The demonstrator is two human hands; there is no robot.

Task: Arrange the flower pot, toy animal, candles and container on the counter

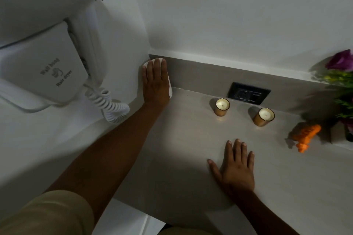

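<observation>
My left hand point(155, 82) lies over a white container point(170, 87) in the counter's far left corner, fingers wrapped on its top; most of the container is hidden under the hand. Flat on the grey counter point(191, 139), my right hand point(236, 168) rests with fingers spread and holds nothing. Two candles in gold glass holders stand near the back: one point(222, 107) to the left, the other point(264, 117) to its right. An orange toy animal point(305, 135) stands further right. The flower pot point(342, 91) with purple flowers and green leaves is at the right edge, partly cut off.
A black wall socket point(248, 92) sits in the grey backsplash behind the candles. A white wall-hung hair dryer point(44, 68) with a coiled cord point(110, 105) is mounted on the left wall, close to the container.
</observation>
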